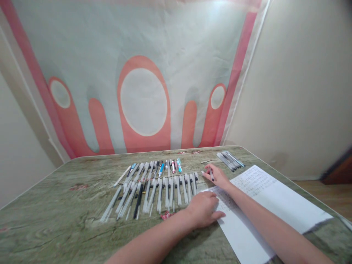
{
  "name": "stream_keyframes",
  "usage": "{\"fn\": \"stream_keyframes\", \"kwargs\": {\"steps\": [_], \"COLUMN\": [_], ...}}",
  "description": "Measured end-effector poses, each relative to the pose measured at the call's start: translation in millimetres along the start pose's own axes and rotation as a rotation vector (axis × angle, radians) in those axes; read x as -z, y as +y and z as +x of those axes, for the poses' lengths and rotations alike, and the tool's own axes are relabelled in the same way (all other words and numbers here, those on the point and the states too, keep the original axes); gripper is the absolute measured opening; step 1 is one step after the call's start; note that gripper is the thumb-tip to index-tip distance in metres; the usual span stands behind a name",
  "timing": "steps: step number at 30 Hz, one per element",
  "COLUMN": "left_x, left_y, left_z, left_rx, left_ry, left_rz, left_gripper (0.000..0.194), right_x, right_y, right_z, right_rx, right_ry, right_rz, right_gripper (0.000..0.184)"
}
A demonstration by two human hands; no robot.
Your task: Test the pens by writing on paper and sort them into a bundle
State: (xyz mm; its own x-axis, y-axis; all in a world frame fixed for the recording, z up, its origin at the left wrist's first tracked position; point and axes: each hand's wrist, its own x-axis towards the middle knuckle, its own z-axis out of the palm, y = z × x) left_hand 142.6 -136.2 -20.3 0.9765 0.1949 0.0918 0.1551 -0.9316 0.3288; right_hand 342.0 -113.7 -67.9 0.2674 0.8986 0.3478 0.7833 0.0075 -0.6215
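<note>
My right hand [218, 176] is closed around a dark-barrelled pen [211, 173], just above the far edge of the written sheets. A small pale tip shows at its fingertips; I cannot make out what it is. Palm down, my left hand [202, 209] lies with fingers stretched out on the left edge of a white paper [247, 234] bearing handwriting. A second written sheet [277, 198] lies to the right, partly under my right forearm. Left of my hands, a row of pens with clear barrels and dark parts [166, 192] is laid side by side.
Behind that row lies another row of pens and markers, including a blue marker [161, 169] and a red-and-white one [173, 166]. A bundle of thin pens or refills [230, 161] sits at the back right. The wood-patterned table [55, 220] meets a printed backdrop [143, 40].
</note>
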Motion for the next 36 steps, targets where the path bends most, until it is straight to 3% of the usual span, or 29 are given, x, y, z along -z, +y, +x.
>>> {"fn": "stream_keyframes", "kwargs": {"steps": [10, 15, 24, 30, 36], "left_x": [23.7, 23.9, -3.9, -6.0, -7.1], "left_y": [-50, -68, -71, -71, -68], "left_z": [15, 31, 35, 28, 26], "left_rx": [0.267, 0.276, 0.249, 0.255, 0.215], "left_ry": [0.166, 0.215, 0.428, 0.433, 0.406], "left_rz": [0.027, 0.038, 0.002, 0.037, 0.102], "left_gripper": [0.031, 0.032, 0.036, 0.030, 0.025], "right_x": [-2, -1, 4, 1, 4], "right_y": [2, 4, 3, 10, 7], "right_z": [-3, -3, -2, 0, -1], "right_rx": [-0.004, 0.019, 0.013, -0.060, -0.052], "right_ry": [0.027, 0.012, 0.000, 0.103, 0.126], "right_rz": [0.060, 0.171, 0.295, 0.208, 0.120], "right_gripper": [0.022, 0.024, 0.032, 0.030, 0.027]}}
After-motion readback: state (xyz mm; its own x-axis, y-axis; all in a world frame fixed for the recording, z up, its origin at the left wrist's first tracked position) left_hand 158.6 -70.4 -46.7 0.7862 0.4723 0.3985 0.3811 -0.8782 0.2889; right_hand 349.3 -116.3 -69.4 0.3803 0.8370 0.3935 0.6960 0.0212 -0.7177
